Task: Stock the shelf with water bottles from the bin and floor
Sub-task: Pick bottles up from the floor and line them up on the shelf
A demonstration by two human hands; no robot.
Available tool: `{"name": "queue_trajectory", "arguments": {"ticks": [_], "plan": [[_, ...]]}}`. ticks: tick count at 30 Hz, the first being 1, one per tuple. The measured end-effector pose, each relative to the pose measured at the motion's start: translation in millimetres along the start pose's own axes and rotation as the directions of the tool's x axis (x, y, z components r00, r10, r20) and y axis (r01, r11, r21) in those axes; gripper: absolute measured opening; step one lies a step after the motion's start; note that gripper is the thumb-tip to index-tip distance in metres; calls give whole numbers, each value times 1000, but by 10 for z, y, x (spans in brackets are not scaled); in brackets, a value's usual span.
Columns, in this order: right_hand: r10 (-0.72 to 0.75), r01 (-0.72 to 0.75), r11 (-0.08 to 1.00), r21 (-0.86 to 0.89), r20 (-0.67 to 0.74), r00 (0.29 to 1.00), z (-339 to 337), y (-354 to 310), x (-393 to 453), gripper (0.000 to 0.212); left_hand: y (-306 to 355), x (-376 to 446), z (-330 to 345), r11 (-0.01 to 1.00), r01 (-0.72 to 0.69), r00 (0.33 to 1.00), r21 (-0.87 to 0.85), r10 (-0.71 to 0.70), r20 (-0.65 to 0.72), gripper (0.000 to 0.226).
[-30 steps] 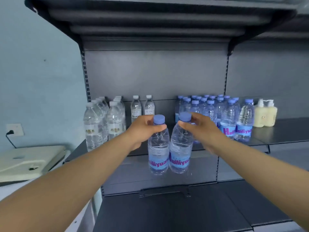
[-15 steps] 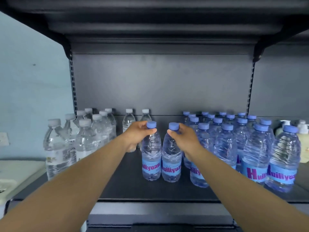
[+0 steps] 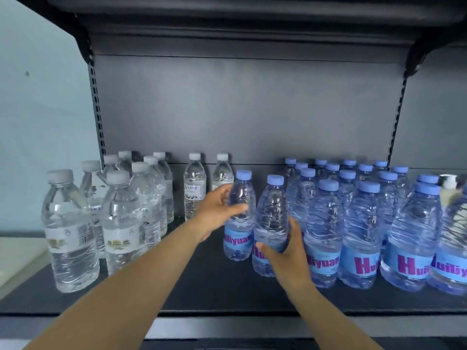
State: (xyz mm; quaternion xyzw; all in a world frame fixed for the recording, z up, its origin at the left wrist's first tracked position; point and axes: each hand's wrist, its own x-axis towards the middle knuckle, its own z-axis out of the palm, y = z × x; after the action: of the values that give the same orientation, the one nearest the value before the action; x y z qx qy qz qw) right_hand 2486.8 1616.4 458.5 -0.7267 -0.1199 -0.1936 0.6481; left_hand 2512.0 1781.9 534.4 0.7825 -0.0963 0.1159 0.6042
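Note:
Two blue-capped water bottles stand upright on the dark shelf [image 3: 202,291], side by side near its middle. My left hand [image 3: 218,210] wraps the upper body of the left bottle [image 3: 240,238]. Around the lower body of the right bottle [image 3: 271,218], over its blue label, my right hand [image 3: 288,256] is closed. Directly to the right stands a block of several matching blue-capped bottles [image 3: 361,236]. The bin and floor are out of view.
Several clear bottles with white caps [image 3: 118,218] fill the shelf's left end, two more [image 3: 194,188] stand at the back. A cream pump bottle [image 3: 449,188] sits at far right. An upper shelf [image 3: 227,26] hangs overhead. A pale wall lies to the left.
Both hands slid down from the bottle caps to the bottle bodies. The two bottles now stand on the shelf beside the blue-capped group, and the camera has come closer.

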Motion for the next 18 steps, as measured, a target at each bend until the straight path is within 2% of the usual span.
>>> {"name": "queue_trajectory", "arguments": {"ticks": [2, 3, 7, 14, 18], "plan": [[19, -19, 1000, -15, -5, 1000, 46, 57, -18, 84, -143, -40, 51, 1000, 12, 1000, 28, -12, -13, 67], [10, -10, 1000, -21, 7, 1000, 64, 63, -13, 84, -203, -61, 72, 1000, 19, 999, 21, -19, -31, 69], [-14, 15, 999, -31, 25, 1000, 90, 109, 58, 83, -385, -101, 98, 993, 34, 998, -117, -40, -48, 59], [22, -25, 998, -61, -48, 999, 128, 275, 280, 88, -516, -24, 33, 997, 28, 997, -70, -23, 78, 61], [51, -55, 997, -46, -95, 994, 237, 339, 465, 81, -619, 136, 81, 992, 7, 999, -130, -1, 45, 66]]}}
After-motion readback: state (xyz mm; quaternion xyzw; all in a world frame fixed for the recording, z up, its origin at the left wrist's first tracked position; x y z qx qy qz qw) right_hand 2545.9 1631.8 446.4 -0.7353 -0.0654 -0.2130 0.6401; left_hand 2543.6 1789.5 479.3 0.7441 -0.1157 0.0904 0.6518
